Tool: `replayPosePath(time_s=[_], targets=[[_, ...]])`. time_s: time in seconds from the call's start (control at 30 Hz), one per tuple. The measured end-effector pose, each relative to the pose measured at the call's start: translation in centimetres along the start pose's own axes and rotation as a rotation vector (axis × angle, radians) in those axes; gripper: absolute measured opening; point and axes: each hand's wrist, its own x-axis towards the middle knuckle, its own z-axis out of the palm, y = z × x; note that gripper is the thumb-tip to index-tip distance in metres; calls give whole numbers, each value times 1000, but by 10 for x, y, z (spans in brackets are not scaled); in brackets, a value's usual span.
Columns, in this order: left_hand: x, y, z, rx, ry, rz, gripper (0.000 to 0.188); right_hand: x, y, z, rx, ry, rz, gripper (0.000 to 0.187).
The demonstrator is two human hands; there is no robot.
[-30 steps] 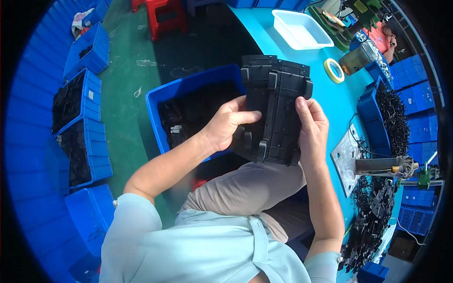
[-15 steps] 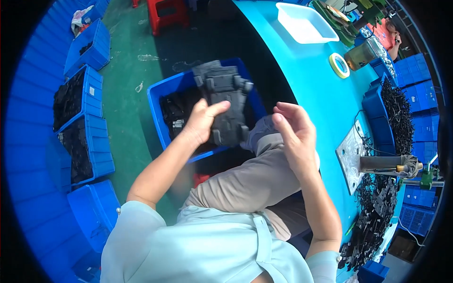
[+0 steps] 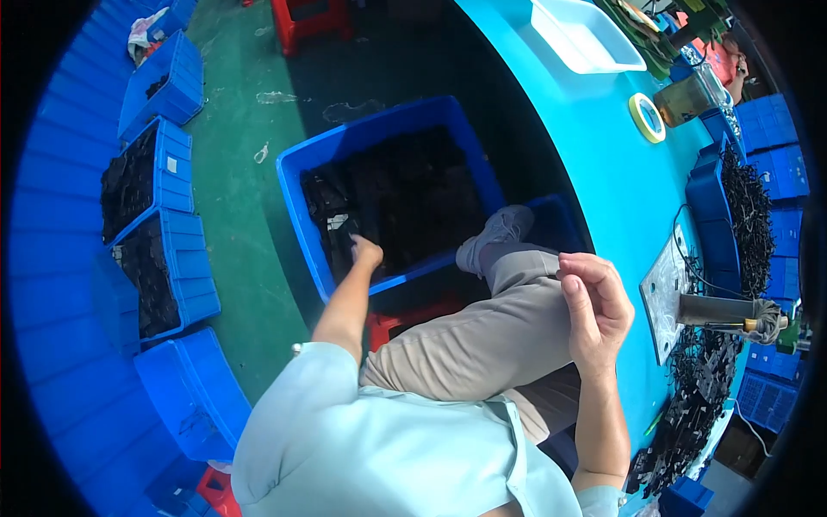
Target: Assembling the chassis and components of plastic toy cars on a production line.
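Down inside a blue bin [image 3: 303, 233] on the floor, my left hand [image 3: 368, 252] is at a dark grey block of black plastic parts [image 3: 350, 229]. Its fingers look closed on the block's near end, though the dark bin partly hides them. Many black plastic parts [image 3: 413, 189] fill the bin, and a small pale piece [image 3: 337, 221] lies by the block. Over my right knee, next to the table edge, my right hand [image 3: 597, 310] is raised with nothing in it. Its fingers are curved, with a gap between them and the thumb.
On the blue-green table [image 3: 594, 155] are a white tray [image 3: 586, 34], a tape roll [image 3: 646, 118], a metal plate [image 3: 662, 302] with a post, and a heap of black parts [image 3: 689, 414]. Blue bins [image 3: 177, 250] line the left; a red stool [image 3: 312, 26] stands far off.
My left hand has lowered the stack of black plastic parts from above the bin down into it. The right hand has shifted right and nearer to me, as the view turned slightly.
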Motion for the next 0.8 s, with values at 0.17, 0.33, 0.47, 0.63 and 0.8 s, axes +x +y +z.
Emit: replayPosePath(time_s=[0.17,0.33,0.47,0.63,0.8], targets=[[-9,-31,33,49,-103,220,47,-2,4,-2,-24,9,-16,8],[-9,-9,5,44,-123,169,44,8,5,-1,-46,11,-22,7],[2,12,-17,77,-88,257,40,11,-1,-4,-57,42,-33,6],[7,24,-7,499,70,800,56,-10,3,-19,-314,11,-194,5],[-2,48,6,1020,26,1071,50,-28,6,-21,-350,3,-327,11]])
